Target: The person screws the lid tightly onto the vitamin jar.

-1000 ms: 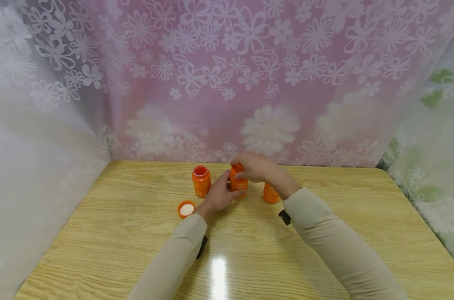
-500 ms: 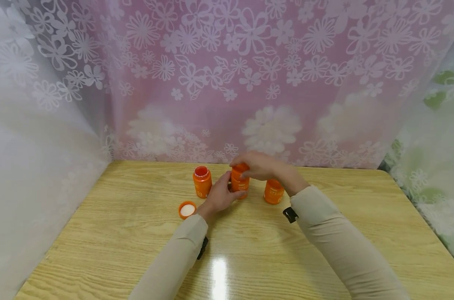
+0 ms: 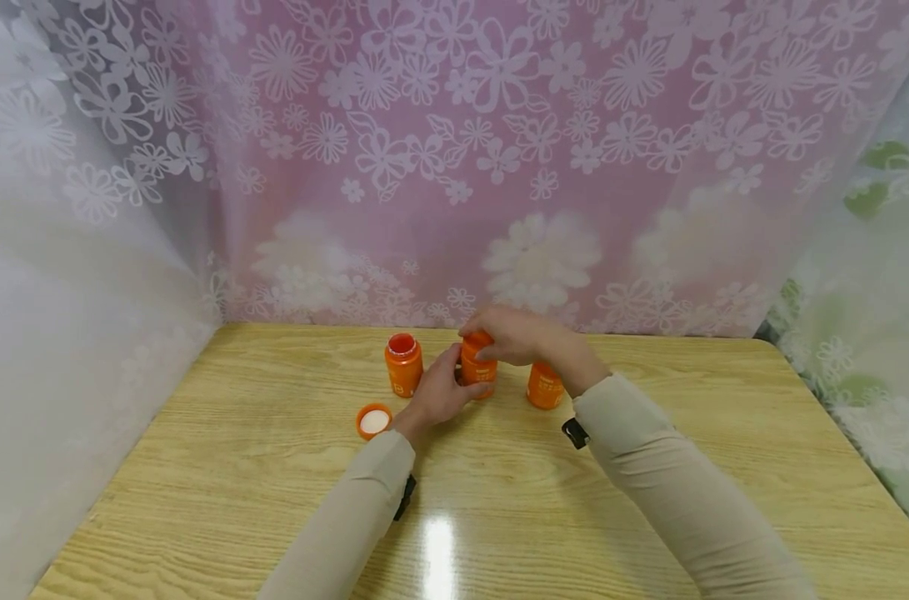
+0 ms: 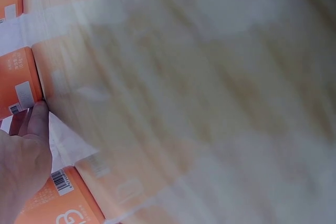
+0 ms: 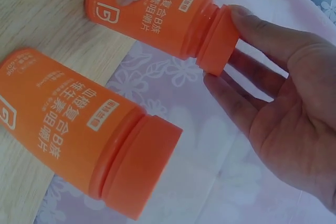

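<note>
Middle orange bottle (image 5: 142, 17), upright on wooden table (image 3: 222, 500): white Chinese print (image 5: 167, 4) reads 血橙复合B族维生素咀嚼片; barcode (image 4: 14, 108) on other side. Left hand (image 3: 441, 392) wraps body; right hand (image 3: 510, 333) pinches orange cap (image 5: 219, 40). Right bottle (image 5: 68, 124): same print, capped. Left bottle (image 3: 403, 371): open, red inside, contents hidden. Loose cap (image 3: 374, 421) nearby, white inner face up.

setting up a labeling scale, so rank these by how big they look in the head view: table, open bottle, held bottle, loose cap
1. Table
2. Open bottle and held bottle: they look alike, and the held one is partly covered, so I won't rank them apart
3. Loose cap
</note>
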{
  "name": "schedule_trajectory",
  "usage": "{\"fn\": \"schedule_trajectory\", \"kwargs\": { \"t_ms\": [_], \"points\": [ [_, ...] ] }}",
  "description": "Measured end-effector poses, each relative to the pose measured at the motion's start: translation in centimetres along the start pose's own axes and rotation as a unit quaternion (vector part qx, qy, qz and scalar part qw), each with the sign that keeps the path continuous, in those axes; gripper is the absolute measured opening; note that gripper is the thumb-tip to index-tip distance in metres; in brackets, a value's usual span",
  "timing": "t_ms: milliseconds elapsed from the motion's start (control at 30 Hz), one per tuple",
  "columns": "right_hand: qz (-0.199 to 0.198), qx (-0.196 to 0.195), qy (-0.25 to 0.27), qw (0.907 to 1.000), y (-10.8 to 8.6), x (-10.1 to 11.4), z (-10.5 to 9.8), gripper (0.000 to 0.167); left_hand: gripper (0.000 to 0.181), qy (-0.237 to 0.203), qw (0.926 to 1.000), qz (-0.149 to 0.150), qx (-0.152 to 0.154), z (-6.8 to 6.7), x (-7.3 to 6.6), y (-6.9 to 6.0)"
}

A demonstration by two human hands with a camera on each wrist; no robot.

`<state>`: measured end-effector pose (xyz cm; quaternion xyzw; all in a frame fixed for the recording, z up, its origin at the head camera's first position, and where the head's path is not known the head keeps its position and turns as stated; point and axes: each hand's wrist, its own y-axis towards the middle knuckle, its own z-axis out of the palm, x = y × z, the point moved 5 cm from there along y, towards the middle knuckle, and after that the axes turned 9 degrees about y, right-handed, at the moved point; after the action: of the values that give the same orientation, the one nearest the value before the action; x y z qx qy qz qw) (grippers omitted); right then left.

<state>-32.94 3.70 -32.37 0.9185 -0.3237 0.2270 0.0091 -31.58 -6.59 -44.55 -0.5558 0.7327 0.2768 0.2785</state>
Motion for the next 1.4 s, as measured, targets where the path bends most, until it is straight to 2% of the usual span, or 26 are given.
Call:
{"fn": "schedule_trajectory", "kwargs": {
  "t_ms": [100,267,367,467,567,667,767,867,1000,1100,1200,1267,1400],
  "points": [
    [0.016,-0.012,-0.015,0.9997,0.1,-0.1,0.1,0.041,0.055,-0.005,1.0000,0.002,-0.002,0.0,0.0,0.0],
    [0.072,-0.038,-0.046,0.9956,0.3,0.0,0.2,0.041,0.054,-0.013,0.9999,0.002,-0.001,-0.1,0.0,0.0],
    [0.104,-0.052,-0.057,0.9915,0.4,0.1,0.4,0.044,0.053,-0.017,0.9999,0.001,0.000,0.0,0.1,0.0],
    [0.120,-0.055,-0.061,0.9894,0.3,0.0,0.4,0.051,0.051,-0.015,0.9999,0.002,0.000,0.0,0.1,0.0],
    [0.102,-0.042,-0.044,0.9929,0.2,-0.1,0.3,0.054,0.053,-0.010,0.9999,0.005,0.000,0.0,0.1,0.0],
    [0.052,-0.020,-0.015,0.9983,0.1,0.1,0.0,0.047,0.059,-0.006,1.0000,0.005,0.000,0.0,0.1,0.0],
    [0.009,0.002,0.006,0.9999,0.0,0.4,-0.2,0.038,0.063,0.000,1.0000,0.001,-0.002,-0.1,0.1,0.0],
    [0.004,0.007,0.000,1.0000,0.1,0.4,-0.2,0.032,0.063,0.009,1.0000,-0.004,-0.002,0.0,0.1,0.1],
    [0.054,-0.024,-0.039,0.9975,0.5,0.1,0.2,0.031,0.058,0.011,0.9999,-0.002,-0.004,0.1,0.2,0.2],
    [0.108,-0.052,-0.074,0.9900,0.7,-0.2,0.5,0.039,0.056,0.006,1.0000,0.003,-0.006,0.2,0.2,0.3],
    [0.139,-0.063,-0.075,0.9854,0.6,-0.5,0.8,0.049,0.060,0.011,0.9999,0.006,-0.003,0.4,0.3,0.3],
    [0.127,-0.062,-0.058,0.9883,0.5,-0.7,0.7,0.050,0.063,0.012,0.9999,0.007,-0.003,0.3,0.4,0.3],
    [0.037,-0.039,-0.006,0.9986,0.3,-0.3,0.1,0.041,0.063,0.008,0.9999,0.009,-0.007,0.1,0.2,0.2]
  ]
}}
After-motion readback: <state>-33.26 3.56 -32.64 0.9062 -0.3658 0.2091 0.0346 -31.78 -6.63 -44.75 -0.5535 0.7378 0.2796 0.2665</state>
